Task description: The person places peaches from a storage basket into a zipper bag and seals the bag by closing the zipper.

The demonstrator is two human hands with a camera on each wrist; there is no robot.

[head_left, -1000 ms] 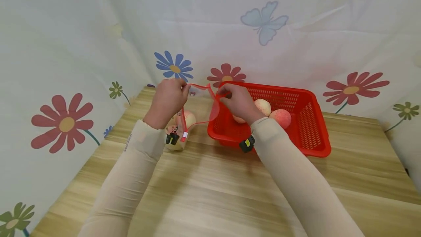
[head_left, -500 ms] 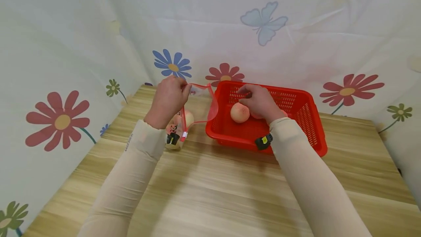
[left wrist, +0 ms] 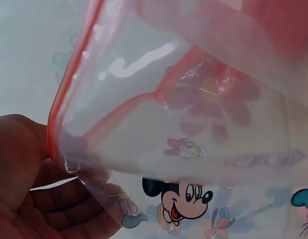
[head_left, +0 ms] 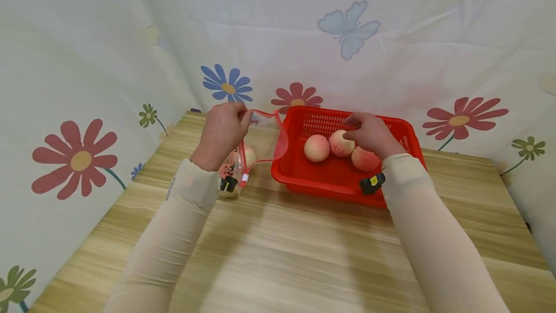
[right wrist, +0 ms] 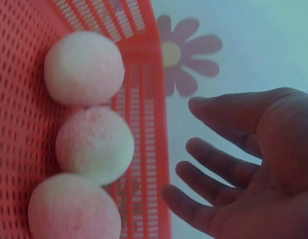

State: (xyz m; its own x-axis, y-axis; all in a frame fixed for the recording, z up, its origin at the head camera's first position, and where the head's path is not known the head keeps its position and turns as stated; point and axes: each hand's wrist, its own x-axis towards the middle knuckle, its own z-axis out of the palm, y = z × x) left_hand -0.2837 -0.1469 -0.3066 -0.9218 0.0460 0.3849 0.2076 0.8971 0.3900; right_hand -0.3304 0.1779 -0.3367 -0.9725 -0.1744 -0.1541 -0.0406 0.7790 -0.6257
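In the head view my left hand (head_left: 223,129) pinches the red-edged mouth of a clear zipper bag (left wrist: 126,117) with cartoon prints, holding it up with its mouth spread. A pale peach (head_left: 250,154) shows inside the bag, partly hidden by my hand. To the right, my right hand (head_left: 372,134) hovers over the red plastic basket (head_left: 321,185), its fingers loosely bent and holding nothing. Under it lie three pink-and-cream peaches in a row: a left peach (head_left: 316,148), a middle peach (head_left: 340,144) and a right peach (head_left: 364,160). The right wrist view shows gaps between the fingertips (right wrist: 196,102) and the peaches.
Bag and basket stand side by side on a wood-grain table (head_left: 278,255). Behind them hangs a white curtain (head_left: 278,37) printed with flowers and a butterfly. A white zip slider (head_left: 244,177) sits at the bag's near edge. Small black devices are strapped at both wrists.
My right hand has moved right, away from the bag's mouth and across the basket, uncovering the left and middle peaches. My left hand keeps holding the bag in place.
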